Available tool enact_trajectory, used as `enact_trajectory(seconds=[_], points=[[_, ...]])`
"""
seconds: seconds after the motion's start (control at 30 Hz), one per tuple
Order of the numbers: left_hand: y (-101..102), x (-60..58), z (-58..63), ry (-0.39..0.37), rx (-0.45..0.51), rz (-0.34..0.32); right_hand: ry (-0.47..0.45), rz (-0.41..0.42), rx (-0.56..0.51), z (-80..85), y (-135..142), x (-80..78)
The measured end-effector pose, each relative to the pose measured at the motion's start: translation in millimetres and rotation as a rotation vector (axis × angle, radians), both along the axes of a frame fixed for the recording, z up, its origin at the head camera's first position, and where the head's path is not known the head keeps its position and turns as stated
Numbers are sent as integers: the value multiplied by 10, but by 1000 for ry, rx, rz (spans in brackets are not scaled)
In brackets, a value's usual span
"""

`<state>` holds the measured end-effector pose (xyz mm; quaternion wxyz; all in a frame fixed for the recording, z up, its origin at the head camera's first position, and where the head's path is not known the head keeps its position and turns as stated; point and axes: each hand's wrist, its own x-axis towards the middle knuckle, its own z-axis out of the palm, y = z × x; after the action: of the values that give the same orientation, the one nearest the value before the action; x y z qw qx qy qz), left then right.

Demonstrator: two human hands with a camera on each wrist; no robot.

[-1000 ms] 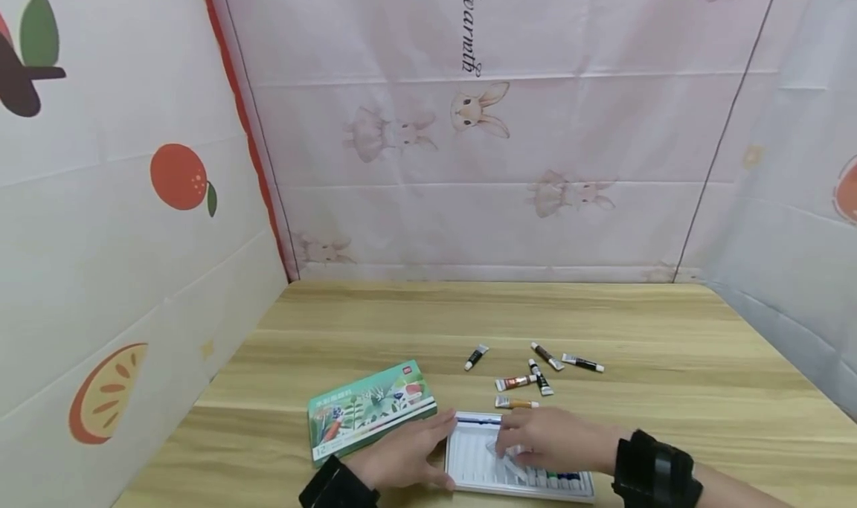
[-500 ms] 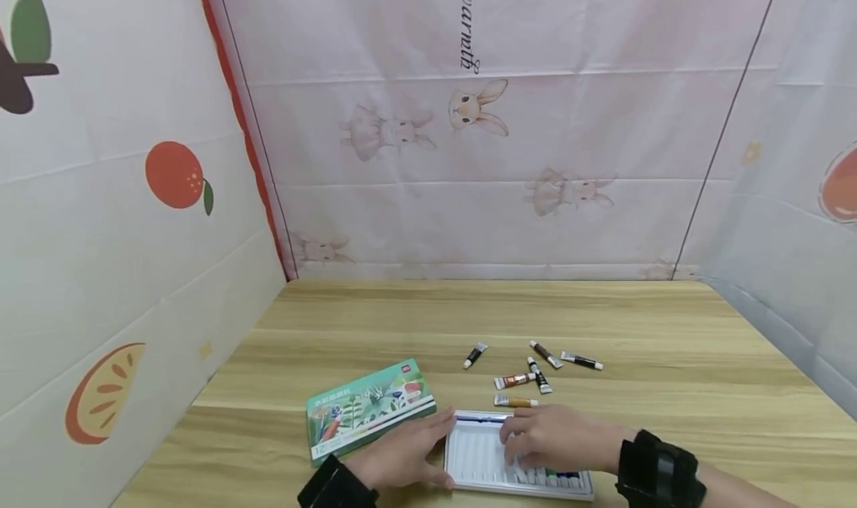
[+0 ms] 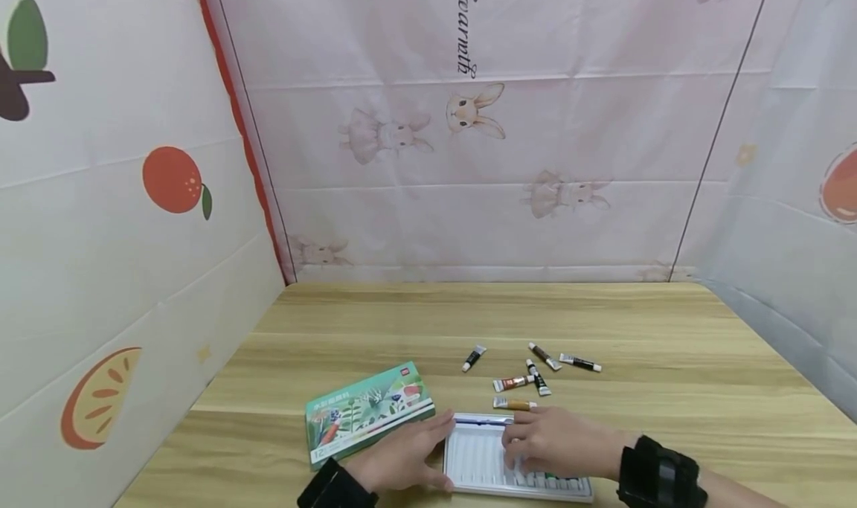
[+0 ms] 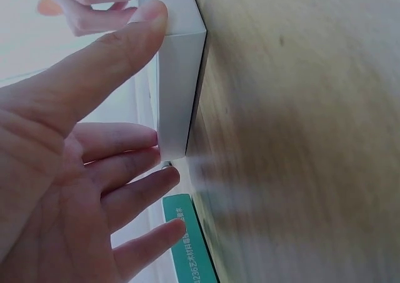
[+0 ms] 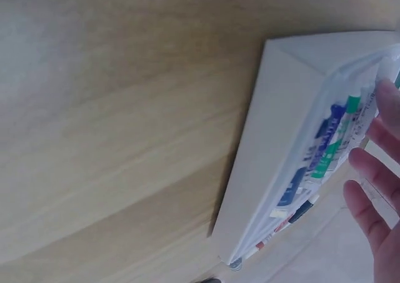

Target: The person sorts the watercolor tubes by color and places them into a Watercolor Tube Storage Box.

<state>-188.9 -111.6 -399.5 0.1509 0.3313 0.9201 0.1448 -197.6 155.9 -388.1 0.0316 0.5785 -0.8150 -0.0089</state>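
Observation:
A white plastic paint tray (image 3: 477,452) lies near the table's front, a row of paint tubes in its right part. My left hand (image 3: 405,456) holds the tray's left end, thumb at the near corner and index fingertip at the far one; its other fingers spread past the edge. My right hand (image 3: 556,439) is over the tray's middle, fingertips down in the slots, pinching a whitish paint tube mostly hidden beneath them. In the right wrist view, a green tube (image 5: 334,147) and a blue tube (image 5: 291,187) lie inside, beside the fingers.
A green paint box (image 3: 370,410) lies left of the tray, close to my left hand. Behind the tray are several loose tubes, among them an ochre tube (image 3: 514,403), a reddish-brown tube (image 3: 512,383) and a dark tube (image 3: 474,358).
The whitish tube, aslant across the tray a second ago, now lies in line with the row. My right hand has shifted slightly right. The left hand keeps its place.

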Motion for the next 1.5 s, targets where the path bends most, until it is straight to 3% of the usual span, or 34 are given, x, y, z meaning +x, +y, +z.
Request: enact_trajectory(seconds=[0.3, 0.9, 1.23, 1.5], points=[[2, 16, 15, -8, 3, 1, -28, 1, -21, -25, -4, 5], [21, 10, 29, -40, -15, 42, -141, -123, 3, 51, -101, 44], [27, 22, 23, -36, -11, 25, -116, -35, -68, -32, 30, 28], [21, 34, 51, -12, -6, 12, -120, -63, -156, 6, 73, -13]])
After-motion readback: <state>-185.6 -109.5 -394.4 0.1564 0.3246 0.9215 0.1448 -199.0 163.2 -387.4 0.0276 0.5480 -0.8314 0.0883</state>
